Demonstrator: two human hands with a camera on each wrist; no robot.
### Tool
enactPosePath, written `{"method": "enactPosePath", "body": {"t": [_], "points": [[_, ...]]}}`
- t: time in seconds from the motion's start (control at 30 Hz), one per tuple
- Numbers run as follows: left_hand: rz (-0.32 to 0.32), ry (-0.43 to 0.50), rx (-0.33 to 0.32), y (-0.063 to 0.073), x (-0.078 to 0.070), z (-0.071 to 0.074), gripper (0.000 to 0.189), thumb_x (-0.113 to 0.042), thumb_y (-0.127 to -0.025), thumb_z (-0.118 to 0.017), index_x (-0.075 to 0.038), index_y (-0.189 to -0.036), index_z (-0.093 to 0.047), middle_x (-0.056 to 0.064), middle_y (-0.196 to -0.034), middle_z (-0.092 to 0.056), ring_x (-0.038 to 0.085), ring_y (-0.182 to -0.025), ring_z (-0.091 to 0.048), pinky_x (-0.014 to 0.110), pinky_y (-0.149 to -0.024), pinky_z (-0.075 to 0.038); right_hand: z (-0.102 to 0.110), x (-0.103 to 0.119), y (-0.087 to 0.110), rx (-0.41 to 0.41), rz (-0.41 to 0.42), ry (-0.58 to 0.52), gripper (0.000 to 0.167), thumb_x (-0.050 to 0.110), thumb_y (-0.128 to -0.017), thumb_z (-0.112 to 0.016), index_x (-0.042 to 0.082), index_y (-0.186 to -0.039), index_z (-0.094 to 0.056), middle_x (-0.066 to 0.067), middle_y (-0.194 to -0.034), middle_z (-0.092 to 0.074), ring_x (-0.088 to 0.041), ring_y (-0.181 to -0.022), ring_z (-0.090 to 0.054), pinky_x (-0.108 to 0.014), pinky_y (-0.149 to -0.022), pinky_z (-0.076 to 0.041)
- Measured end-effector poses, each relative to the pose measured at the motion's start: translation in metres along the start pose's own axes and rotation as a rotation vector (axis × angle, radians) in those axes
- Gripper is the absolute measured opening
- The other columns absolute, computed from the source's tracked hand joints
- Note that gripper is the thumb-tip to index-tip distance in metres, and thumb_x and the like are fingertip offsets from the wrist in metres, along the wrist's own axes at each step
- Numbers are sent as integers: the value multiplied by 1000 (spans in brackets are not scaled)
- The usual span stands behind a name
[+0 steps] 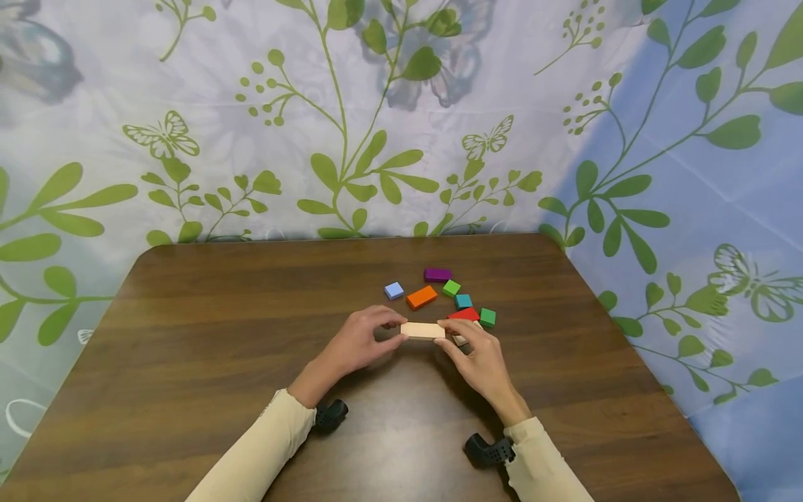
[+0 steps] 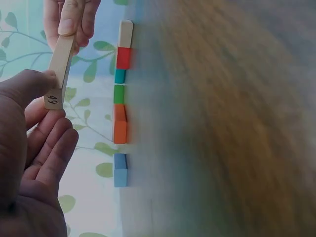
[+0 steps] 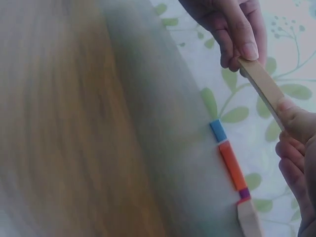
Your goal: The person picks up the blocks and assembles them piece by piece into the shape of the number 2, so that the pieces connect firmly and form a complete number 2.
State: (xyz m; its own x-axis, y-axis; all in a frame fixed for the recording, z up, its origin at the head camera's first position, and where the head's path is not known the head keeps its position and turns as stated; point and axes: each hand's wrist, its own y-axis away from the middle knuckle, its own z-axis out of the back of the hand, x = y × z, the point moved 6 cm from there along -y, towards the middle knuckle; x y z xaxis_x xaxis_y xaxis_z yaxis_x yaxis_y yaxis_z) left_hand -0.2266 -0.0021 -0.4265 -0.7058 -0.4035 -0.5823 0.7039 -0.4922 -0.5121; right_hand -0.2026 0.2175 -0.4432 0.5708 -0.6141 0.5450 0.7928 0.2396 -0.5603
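fingers [image 1: 387, 317] of left hand [image 1: 360, 341] and right hand [image 1: 479, 355] pinch a pale block [image 1: 423, 330] by opposite ends.

In my head view the light is soft, and the table [image 1: 188, 348] carries one whitish glare at 6 o'clock. Under my left hand [image 1: 366, 338] and my right hand [image 1: 477, 352] lie faint shadows. My left wrist view is dimmer; the table smears toward 3 o'clock, yet the pale block [image 2: 60, 69] is rather sharp. My right wrist view is hazy, blurred at 9 o'clock, with the printed cloth [image 3: 292, 27] brightest near 2 o'clock.
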Motion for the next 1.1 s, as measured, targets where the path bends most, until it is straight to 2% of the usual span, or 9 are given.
{"method": "enactPosePath", "body": {"t": [0.17, 0.3, 0.43, 0.77, 0.87, 1.1], "points": [[-10, 29, -41, 10, -5, 11, 25, -17, -87, -84, -8, -110, -77, 2, -103, -74, 17, -91, -68, 37, -81, -59, 0, 14, -2, 2, 45, -28, 39, 8, -80, -88, 11, -117, -76, -3, -109, -76, -18, -94, -68, -41, -73, -60], [7, 39, -59, 20, -6, 18, 25, -15, -86, -85, -9, -109, -77, 1, -103, -74, 16, -90, -67, 39, -80, -59, -3, 22, -2, 25, 104, -57, 40, 5, -81, -86, 10, -119, -75, -4, -111, -75, -20, -97, -71, -38, -81, -60], [32, 37, -55, 30, -8, 23, 25, -14, -85, -86, -11, -108, -77, -1, -103, -73, 16, -90, -67, 38, -79, -59, -9, 28, 0, 49, 130, -69, 39, 7, -84, -85, 11, -121, -75, -4, -114, -74, -19, -100, -71, -31, -90, -58], [21, 10, -40, 54, -14, 34, 24, -14, -85, -86, -11, -108, -77, -1, -104, -73, 15, -91, -68, 38, -78, -60, -20, 44, 6, 92, 187, -131, 39, 8, -83, -86, 13, -119, -74, -2, -115, -74, -19, -104, -71, -19, -96, -51], [35, 6, -20, 61, -15, 36, 24, -15, -86, -86, -11, -108, -77, -2, -104, -73, 16, -91, -68, 37, -78, -60, -24, 47, 8, 121, 190, -138, 37, 11, -83, -86, 15, -118, -75, -1, -115, -74, -17, -104, -70, -20, -95, -52], [62, -10, 18, 76, -15, 39, 23, -16, -87, -84, -12, -108, -76, -4, -104, -72, 13, -90, -68, 33, -77, -59, -35, 51, 11, 207, 180, -142, 31, 19, -88, -84, 17, -117, -75, 1, -113, -74, -14, -103, -68, -33, -87, -59]]}}
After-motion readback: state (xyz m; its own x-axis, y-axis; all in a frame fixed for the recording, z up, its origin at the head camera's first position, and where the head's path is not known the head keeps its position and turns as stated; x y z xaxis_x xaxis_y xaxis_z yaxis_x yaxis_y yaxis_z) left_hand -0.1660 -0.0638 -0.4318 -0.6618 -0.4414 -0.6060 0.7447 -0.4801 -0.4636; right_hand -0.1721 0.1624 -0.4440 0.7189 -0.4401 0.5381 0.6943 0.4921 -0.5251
